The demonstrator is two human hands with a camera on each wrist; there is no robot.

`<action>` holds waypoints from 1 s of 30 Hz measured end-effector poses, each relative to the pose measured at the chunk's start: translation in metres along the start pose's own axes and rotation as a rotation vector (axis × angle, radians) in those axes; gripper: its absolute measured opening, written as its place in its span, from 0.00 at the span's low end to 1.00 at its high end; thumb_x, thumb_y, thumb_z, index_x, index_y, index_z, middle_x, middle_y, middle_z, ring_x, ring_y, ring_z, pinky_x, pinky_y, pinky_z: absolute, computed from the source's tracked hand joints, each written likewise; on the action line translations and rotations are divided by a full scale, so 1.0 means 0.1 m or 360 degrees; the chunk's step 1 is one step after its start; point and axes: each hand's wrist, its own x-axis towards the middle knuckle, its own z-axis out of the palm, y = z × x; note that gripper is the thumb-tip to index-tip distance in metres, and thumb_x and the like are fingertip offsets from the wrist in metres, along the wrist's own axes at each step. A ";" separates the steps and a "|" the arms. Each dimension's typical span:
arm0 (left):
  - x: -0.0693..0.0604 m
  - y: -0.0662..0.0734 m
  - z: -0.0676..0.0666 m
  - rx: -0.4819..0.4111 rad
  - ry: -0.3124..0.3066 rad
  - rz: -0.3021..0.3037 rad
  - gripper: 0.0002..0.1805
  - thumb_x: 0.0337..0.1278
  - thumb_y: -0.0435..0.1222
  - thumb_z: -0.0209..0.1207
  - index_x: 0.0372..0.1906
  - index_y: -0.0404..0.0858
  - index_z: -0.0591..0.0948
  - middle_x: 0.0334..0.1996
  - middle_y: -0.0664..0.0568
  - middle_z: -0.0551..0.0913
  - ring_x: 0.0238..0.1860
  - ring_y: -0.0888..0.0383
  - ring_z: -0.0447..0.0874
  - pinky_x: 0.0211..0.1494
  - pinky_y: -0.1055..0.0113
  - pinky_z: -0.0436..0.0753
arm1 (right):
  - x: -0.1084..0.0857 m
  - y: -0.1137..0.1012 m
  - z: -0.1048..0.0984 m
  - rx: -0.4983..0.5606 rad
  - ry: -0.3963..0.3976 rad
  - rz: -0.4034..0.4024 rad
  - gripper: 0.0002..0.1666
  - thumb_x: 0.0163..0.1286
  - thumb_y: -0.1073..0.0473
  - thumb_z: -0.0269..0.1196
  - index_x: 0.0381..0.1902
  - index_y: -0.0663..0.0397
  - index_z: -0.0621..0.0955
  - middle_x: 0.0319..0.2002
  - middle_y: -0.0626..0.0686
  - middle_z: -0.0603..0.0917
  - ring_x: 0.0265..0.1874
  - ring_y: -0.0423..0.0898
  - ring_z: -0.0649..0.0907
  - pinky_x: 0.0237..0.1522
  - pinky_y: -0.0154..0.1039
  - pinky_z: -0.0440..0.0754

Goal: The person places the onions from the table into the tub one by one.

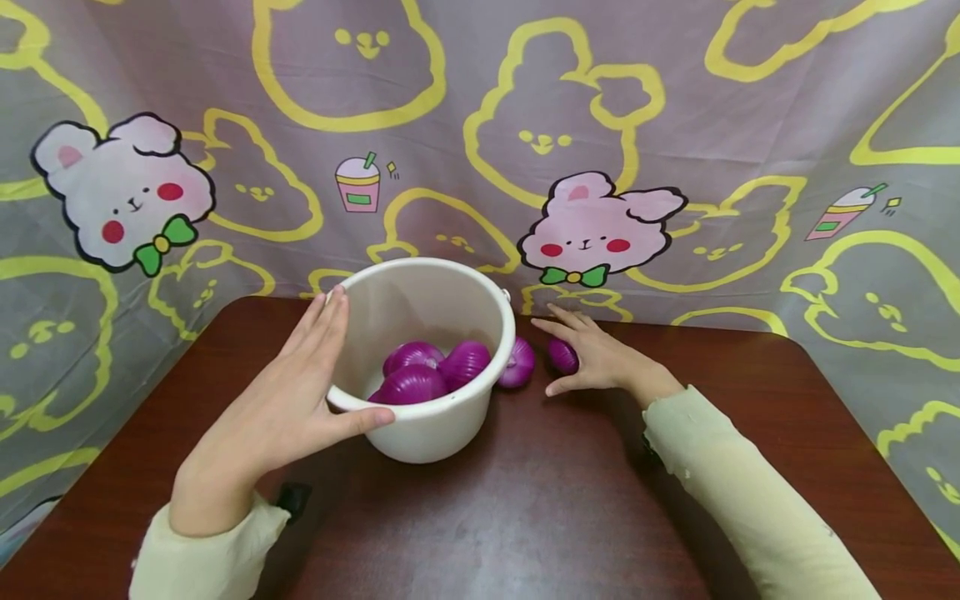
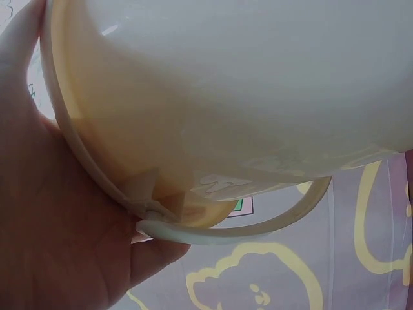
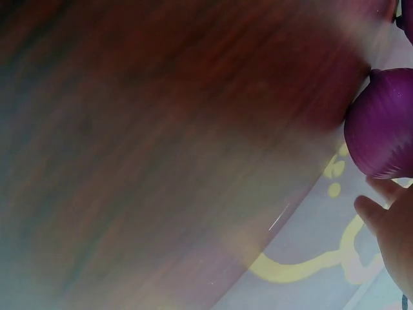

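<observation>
A white bucket with an upper rim tilted toward me holds three purple onions. My left hand holds its left side, the thumb over the front rim and the fingers along the left edge. In the left wrist view that hand lies against the rim beside the handle. Right of the bucket, my right hand has its thumb and fingers spread beside a purple onion. In the right wrist view, fingertips lie close under an onion; contact is unclear.
Another purple onion sits on the table against the bucket's right side. The dark red-brown wooden table ends at a patterned cloth hanging behind and at both sides. A small black object shows by the left wrist.
</observation>
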 end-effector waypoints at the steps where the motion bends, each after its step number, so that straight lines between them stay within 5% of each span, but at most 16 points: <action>1: 0.00 0.00 0.00 0.0000 0.0000 0.0000 0.68 0.49 0.69 0.61 0.79 0.37 0.37 0.81 0.49 0.34 0.82 0.47 0.28 0.78 0.40 0.54 | 0.00 0.00 0.00 0.0019 -0.0008 0.0004 0.64 0.46 0.33 0.77 0.77 0.45 0.63 0.79 0.61 0.52 0.75 0.69 0.56 0.69 0.69 0.63; 12: 0.00 -0.01 0.00 0.0002 0.0018 0.0012 0.68 0.49 0.69 0.61 0.79 0.37 0.36 0.81 0.48 0.34 0.82 0.48 0.28 0.79 0.43 0.52 | 0.05 -0.01 -0.02 0.0134 -0.0062 0.0025 0.56 0.46 0.38 0.79 0.71 0.46 0.69 0.68 0.58 0.69 0.67 0.58 0.70 0.69 0.60 0.69; 30: 0.00 -0.01 0.01 0.0005 0.0008 -0.0003 0.69 0.47 0.70 0.62 0.79 0.36 0.37 0.81 0.48 0.33 0.82 0.46 0.29 0.77 0.40 0.55 | 0.02 -0.02 -0.05 0.0130 -0.0088 0.0046 0.38 0.50 0.49 0.78 0.57 0.51 0.77 0.49 0.53 0.76 0.46 0.50 0.80 0.50 0.46 0.83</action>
